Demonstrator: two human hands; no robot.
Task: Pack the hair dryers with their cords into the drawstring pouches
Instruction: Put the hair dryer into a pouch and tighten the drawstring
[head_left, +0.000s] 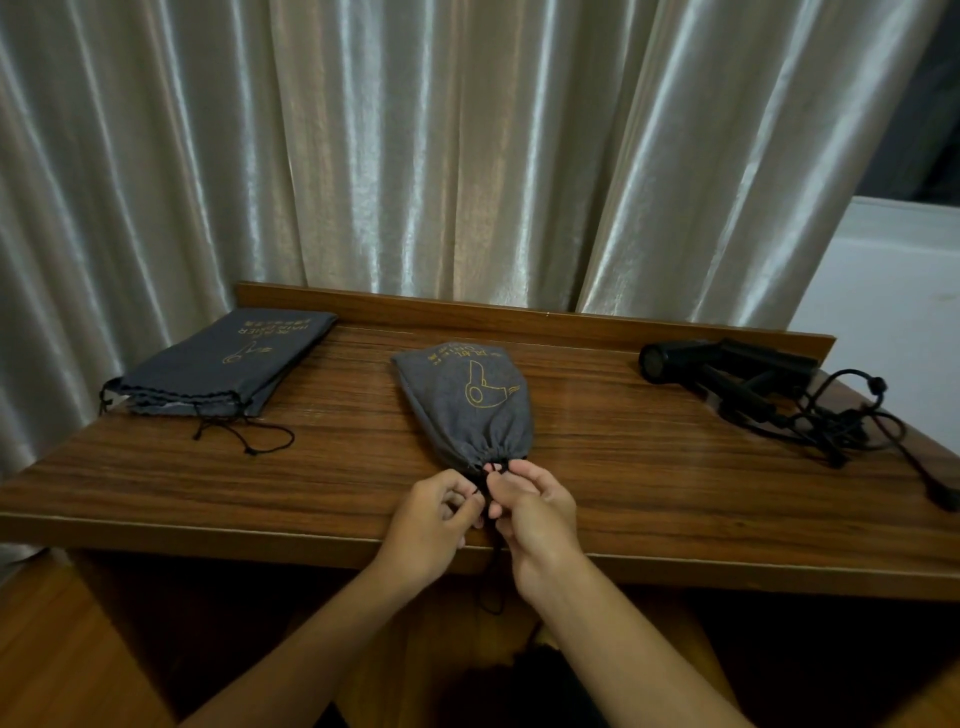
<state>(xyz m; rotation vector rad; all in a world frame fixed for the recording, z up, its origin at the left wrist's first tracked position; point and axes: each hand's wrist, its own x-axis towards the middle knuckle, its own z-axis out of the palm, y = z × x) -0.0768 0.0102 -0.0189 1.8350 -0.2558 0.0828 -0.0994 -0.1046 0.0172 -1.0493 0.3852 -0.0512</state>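
Observation:
A bulging grey drawstring pouch (470, 400) with a gold hair-dryer print lies mid-table, its mouth gathered tight toward me. My left hand (434, 512) and my right hand (535, 512) both pinch its black drawstring (493, 587) just below the mouth; the loose ends hang over the table's front edge. Flat grey pouches (223, 364) lie stacked at the back left with their strings loose. A black hair dryer (727, 364) lies at the back right beside its tangled black cord (841, 421).
The wooden table (156, 467) has a raised back lip against shiny curtains (415, 156). A white ledge (893, 270) stands at the far right. The dryer's cord reaches the table's right edge.

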